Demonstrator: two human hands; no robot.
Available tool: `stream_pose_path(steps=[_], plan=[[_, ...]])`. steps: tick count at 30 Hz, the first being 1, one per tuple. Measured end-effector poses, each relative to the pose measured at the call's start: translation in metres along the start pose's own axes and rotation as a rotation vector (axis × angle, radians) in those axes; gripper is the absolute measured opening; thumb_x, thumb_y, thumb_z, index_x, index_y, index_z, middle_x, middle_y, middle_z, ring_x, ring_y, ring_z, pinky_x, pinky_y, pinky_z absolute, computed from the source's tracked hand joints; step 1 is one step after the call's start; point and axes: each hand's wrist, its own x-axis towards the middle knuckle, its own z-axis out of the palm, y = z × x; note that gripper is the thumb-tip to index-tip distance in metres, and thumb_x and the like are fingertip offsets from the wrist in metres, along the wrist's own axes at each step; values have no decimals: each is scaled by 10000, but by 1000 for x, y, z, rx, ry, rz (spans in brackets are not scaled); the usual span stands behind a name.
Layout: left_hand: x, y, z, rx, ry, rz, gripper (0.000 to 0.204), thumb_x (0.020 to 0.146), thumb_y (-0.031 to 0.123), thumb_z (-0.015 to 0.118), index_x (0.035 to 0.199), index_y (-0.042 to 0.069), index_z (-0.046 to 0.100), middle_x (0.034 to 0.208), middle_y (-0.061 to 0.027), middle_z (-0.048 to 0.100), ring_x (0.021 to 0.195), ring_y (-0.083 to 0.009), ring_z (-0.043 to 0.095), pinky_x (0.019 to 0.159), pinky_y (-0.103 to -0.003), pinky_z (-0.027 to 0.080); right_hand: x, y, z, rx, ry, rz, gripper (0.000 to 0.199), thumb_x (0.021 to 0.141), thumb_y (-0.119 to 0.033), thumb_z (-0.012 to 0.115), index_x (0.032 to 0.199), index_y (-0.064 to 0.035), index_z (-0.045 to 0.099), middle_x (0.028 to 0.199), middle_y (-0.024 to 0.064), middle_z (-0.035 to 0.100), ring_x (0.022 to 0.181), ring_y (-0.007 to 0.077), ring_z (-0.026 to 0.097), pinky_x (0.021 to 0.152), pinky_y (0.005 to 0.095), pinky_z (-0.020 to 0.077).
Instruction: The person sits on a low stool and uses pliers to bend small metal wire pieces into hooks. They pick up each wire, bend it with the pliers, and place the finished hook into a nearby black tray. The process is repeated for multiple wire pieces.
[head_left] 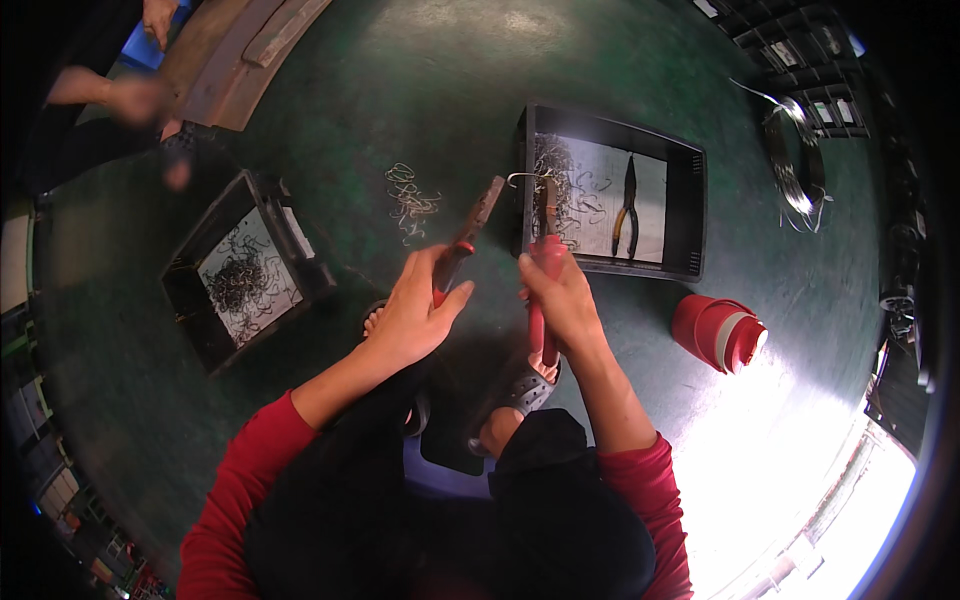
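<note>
Red-handled pliers (470,235) sit clenched in my left hand (415,310), jaws angled up and away, and my right hand (562,300) grips a second red-handled pair (543,262) whose tip holds a bent wire hook (522,179) at the near wall of a black tray (690,215). Inside lie wire hooks and black pliers (627,207). Left of my hands stands another black tray (195,300) full of hooks; a loose pile (412,200) lies on the green floor beyond.
</note>
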Motion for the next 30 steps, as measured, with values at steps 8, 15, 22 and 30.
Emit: stream_pose_path(steps=[8,15,22,30], plan=[[-5,-83,45,-6,-113,-325,567,911,321,620,1284,-66,440,1175,-243,523,1055,-365,556,910,-396,436,1,-2,-13,87,-42,82,429,891,-328,664,1116,15,541,830,78,619,745,163,631,670,314,489],[30,-75,26,136,92,124,486,878,186,648,1300,-10,508,1312,-215,524,1243,-379,487,1050,-433,380,-18,-18,-22,266,-374,119,357,942,-348,614,1082,-25,555,900,68,622,812,171,634,715,324,511],[72,11,-34,-385,-25,297,384,907,-18,593,1279,76,603,1237,-106,622,1133,-195,609,930,-323,505,-22,-18,-24,590,-788,248,361,967,-315,581,1135,2,535,973,101,638,882,224,663,765,376,572],[73,22,-40,-480,-27,199,187,922,44,620,1093,-18,663,1010,-95,703,981,-206,675,883,-308,526,-33,-29,-21,547,-917,245,491,960,-363,589,1265,7,486,1119,133,625,1053,252,634,833,404,554]])
